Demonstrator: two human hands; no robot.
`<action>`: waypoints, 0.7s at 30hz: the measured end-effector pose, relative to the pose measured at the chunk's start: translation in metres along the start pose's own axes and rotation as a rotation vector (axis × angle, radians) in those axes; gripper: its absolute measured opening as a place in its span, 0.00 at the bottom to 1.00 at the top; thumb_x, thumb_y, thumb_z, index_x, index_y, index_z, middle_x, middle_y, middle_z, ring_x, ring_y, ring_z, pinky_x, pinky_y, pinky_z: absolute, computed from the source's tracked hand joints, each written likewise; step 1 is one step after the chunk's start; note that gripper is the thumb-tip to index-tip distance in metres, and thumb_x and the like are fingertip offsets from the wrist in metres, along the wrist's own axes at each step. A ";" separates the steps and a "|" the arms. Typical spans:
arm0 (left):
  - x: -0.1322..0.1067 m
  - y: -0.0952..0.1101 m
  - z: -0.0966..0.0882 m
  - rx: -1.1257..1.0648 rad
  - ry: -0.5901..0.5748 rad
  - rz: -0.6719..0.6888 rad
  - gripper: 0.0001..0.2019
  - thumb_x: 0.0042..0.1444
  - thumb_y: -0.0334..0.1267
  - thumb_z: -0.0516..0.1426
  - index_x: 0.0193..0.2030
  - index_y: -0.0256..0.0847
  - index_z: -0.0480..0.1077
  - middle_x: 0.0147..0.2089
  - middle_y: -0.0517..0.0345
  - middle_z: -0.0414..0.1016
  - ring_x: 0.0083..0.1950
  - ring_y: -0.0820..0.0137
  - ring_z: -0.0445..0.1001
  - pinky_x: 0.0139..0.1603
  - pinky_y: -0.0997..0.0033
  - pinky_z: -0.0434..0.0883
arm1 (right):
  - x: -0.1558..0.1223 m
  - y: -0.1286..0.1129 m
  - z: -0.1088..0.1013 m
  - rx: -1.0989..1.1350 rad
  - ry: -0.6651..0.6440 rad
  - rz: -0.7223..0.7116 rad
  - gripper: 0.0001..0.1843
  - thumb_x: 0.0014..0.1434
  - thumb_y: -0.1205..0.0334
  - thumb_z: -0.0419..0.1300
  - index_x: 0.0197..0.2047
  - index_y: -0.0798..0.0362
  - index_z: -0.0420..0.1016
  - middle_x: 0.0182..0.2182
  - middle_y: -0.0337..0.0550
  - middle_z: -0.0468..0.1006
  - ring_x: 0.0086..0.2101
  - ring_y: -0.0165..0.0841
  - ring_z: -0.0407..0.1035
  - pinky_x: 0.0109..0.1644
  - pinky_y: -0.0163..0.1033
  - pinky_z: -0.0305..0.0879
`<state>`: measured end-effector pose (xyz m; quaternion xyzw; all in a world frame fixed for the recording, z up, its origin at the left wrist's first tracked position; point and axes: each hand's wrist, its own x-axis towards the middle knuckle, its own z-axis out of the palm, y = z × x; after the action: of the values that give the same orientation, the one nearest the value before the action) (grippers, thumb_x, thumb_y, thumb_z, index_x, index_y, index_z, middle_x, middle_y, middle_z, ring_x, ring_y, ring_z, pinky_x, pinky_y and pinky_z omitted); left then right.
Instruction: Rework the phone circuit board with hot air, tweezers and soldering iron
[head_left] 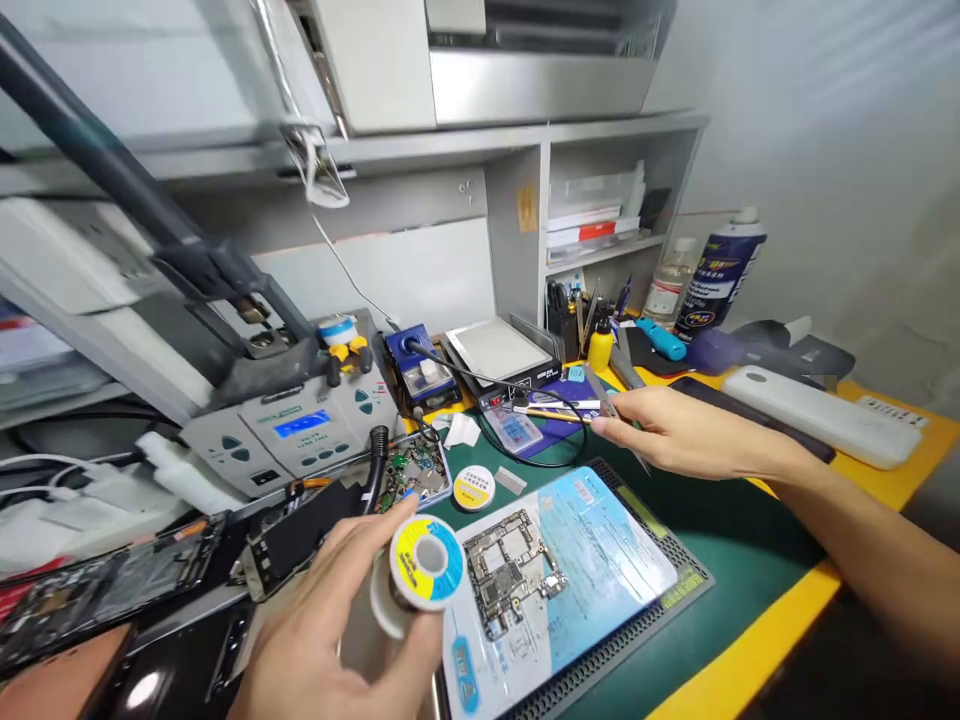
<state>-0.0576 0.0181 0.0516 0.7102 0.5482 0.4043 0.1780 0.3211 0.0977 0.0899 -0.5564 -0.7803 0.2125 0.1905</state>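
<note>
Our left hand point(322, 630) curls around a solder spool point(424, 565) at the near left of the surface point(750, 660), just beside the bare phone board point(510, 570) on its blue mat point(607, 560). The spool's axis tilts up toward us, label face uppermost. Our right hand point(675, 432) pinches what look like tweezers point(637, 455), which lie slanting across the surface. We see no wire drawn out, so we judge the work on the board has not begun.

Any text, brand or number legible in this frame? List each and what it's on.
No text reads clearly.
Label on solder spool in left hand: blurred.
Label on round tin: too small.
Digits on station display: unreadable.
Print on spray can: blurred.
Print on blue mat: blurred.
No marking visible on tweezers in right hand.
</note>
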 end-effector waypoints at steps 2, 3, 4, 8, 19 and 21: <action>0.008 -0.003 -0.005 -0.070 0.004 -0.141 0.29 0.56 0.55 0.70 0.64 0.57 0.80 0.65 0.58 0.84 0.64 0.53 0.84 0.63 0.64 0.83 | 0.003 0.006 -0.002 -0.118 -0.095 0.011 0.26 0.75 0.45 0.63 0.27 0.50 0.68 0.23 0.34 0.68 0.24 0.30 0.61 0.31 0.39 0.64; 0.011 -0.004 -0.007 -0.094 0.023 -0.182 0.31 0.57 0.57 0.69 0.67 0.55 0.78 0.67 0.57 0.84 0.66 0.52 0.83 0.65 0.63 0.82 | 0.004 0.009 0.000 -0.160 -0.150 0.012 0.21 0.75 0.48 0.64 0.34 0.52 0.74 0.28 0.34 0.73 0.27 0.30 0.67 0.35 0.39 0.70; 0.014 -0.005 -0.009 -0.116 0.035 -0.204 0.34 0.57 0.59 0.69 0.69 0.54 0.76 0.68 0.56 0.83 0.68 0.53 0.82 0.67 0.63 0.81 | 0.005 0.011 0.001 -0.196 -0.195 0.018 0.16 0.75 0.49 0.65 0.41 0.54 0.78 0.34 0.37 0.79 0.31 0.31 0.73 0.39 0.41 0.75; 0.024 -0.004 -0.012 -0.272 0.033 -0.265 0.38 0.57 0.60 0.70 0.71 0.49 0.72 0.67 0.50 0.82 0.68 0.53 0.80 0.76 0.48 0.72 | 0.008 0.012 0.002 -0.243 -0.268 0.043 0.16 0.75 0.52 0.67 0.58 0.54 0.80 0.53 0.47 0.84 0.47 0.40 0.81 0.52 0.51 0.82; 0.036 0.007 -0.021 -0.608 0.107 -0.380 0.21 0.68 0.47 0.66 0.63 0.41 0.75 0.62 0.49 0.80 0.62 0.56 0.80 0.67 0.43 0.79 | 0.022 -0.085 0.014 0.134 -0.064 0.013 0.21 0.76 0.51 0.66 0.65 0.52 0.77 0.57 0.49 0.82 0.49 0.41 0.81 0.52 0.52 0.83; 0.036 0.007 -0.021 -0.649 0.117 -0.389 0.20 0.69 0.47 0.66 0.62 0.40 0.75 0.62 0.49 0.79 0.61 0.57 0.80 0.65 0.45 0.80 | 0.048 -0.108 0.037 0.204 -0.067 0.033 0.21 0.75 0.51 0.66 0.65 0.52 0.77 0.59 0.50 0.82 0.50 0.42 0.81 0.53 0.52 0.83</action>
<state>-0.0665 0.0455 0.0826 0.4751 0.5254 0.5553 0.4357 0.2019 0.1072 0.1205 -0.5395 -0.7513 0.3124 0.2166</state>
